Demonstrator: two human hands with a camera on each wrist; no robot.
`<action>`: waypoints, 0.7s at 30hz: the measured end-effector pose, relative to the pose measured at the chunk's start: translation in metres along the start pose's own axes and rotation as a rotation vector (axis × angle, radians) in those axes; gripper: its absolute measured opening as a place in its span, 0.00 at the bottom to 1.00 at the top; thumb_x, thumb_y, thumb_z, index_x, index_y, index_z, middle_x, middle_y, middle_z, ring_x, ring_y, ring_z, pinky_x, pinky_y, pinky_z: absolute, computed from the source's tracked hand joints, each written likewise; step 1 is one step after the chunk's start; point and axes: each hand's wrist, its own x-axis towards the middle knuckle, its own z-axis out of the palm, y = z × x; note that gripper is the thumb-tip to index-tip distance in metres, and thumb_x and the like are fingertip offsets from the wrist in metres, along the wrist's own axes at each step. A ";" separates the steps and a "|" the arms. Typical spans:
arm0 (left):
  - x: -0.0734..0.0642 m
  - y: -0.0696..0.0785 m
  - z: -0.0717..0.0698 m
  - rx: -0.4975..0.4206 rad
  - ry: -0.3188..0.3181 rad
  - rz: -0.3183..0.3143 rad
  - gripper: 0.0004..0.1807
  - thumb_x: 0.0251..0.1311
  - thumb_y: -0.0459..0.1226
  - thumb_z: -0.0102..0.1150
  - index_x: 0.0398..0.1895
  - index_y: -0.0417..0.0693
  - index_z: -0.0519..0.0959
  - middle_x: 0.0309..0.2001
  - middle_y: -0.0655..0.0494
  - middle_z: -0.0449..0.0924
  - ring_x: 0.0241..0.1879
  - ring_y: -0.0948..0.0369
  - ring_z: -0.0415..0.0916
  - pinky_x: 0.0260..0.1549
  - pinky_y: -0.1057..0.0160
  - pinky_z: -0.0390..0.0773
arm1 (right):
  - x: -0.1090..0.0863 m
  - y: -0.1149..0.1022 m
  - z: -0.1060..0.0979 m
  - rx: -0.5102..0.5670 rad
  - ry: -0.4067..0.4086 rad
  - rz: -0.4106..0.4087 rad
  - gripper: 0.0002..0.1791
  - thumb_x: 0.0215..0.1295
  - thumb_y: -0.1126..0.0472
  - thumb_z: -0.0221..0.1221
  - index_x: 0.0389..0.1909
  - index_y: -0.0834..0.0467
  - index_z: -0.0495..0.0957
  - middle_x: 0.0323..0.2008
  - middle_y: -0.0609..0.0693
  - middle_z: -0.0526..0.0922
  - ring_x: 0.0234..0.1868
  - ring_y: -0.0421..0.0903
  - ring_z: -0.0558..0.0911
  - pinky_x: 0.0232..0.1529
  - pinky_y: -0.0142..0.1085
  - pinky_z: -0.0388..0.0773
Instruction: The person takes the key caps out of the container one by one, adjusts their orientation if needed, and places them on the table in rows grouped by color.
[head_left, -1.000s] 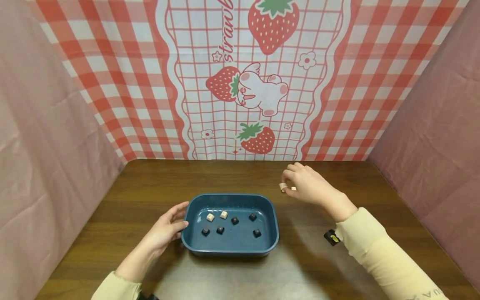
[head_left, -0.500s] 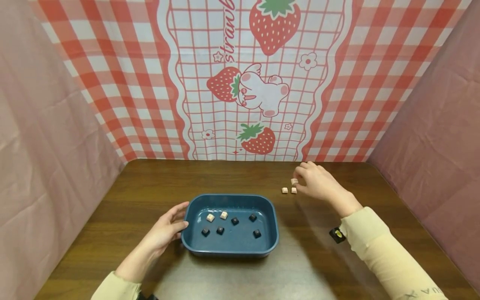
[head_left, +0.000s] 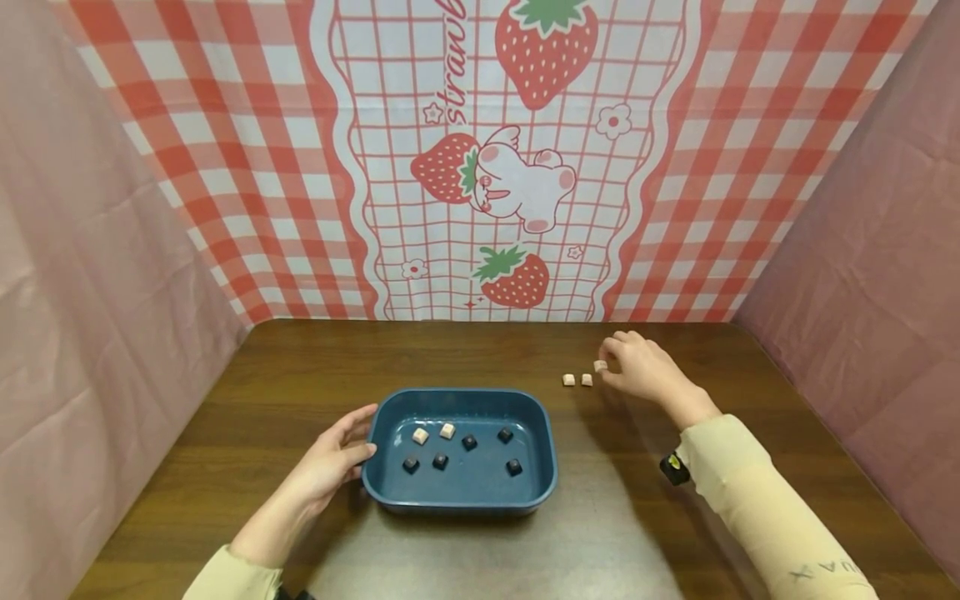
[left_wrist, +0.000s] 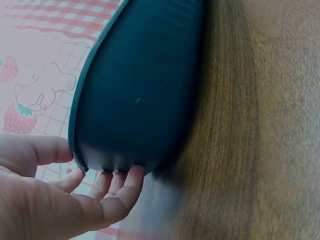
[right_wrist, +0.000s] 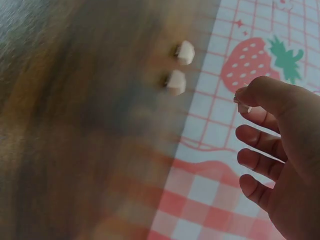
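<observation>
My left hand (head_left: 330, 458) grips the left end of a blue rectangular tub (head_left: 457, 506), thumb at the rim and fingers against the outer wall, as the left wrist view also shows. Inside the tub lie two white keycaps (head_left: 447, 430) and several black keycaps (head_left: 440, 460), spread apart. Toward the back right, my right hand (head_left: 641, 367) pinches a white keycap (right_wrist: 243, 107) between thumb and index finger, the other fingers loosely bent. Just left of it, two white keycaps (head_left: 568, 380) lie side by side on the table, seen in the right wrist view too.
The brown wooden table (head_left: 300, 367) ends at a red-and-white checked strawberry cloth (head_left: 510, 279) hanging behind. Pink cloth (head_left: 862, 275) closes off both sides. A black wrist strap (head_left: 674, 468) shows beside the right sleeve.
My right hand has carried its white keycap rightward, from over the left keycap of the pair to just right of both. My left hand and the tub have stayed put.
</observation>
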 end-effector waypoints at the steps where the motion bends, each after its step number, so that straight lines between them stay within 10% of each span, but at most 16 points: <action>1: 0.000 0.000 0.000 -0.001 0.001 0.000 0.32 0.62 0.25 0.46 0.71 0.44 0.56 0.63 0.34 0.62 0.51 0.49 0.71 0.39 0.58 0.77 | 0.000 0.002 0.002 0.002 -0.003 0.005 0.08 0.52 0.57 0.64 0.27 0.55 0.76 0.28 0.48 0.73 0.34 0.51 0.73 0.32 0.46 0.70; 21: 0.000 0.000 -0.001 -0.002 -0.009 0.002 0.32 0.63 0.26 0.46 0.71 0.43 0.55 0.63 0.34 0.62 0.51 0.50 0.71 0.40 0.58 0.77 | -0.009 0.031 0.039 0.015 -0.040 0.071 0.07 0.53 0.59 0.63 0.24 0.54 0.74 0.24 0.46 0.72 0.28 0.47 0.70 0.26 0.41 0.66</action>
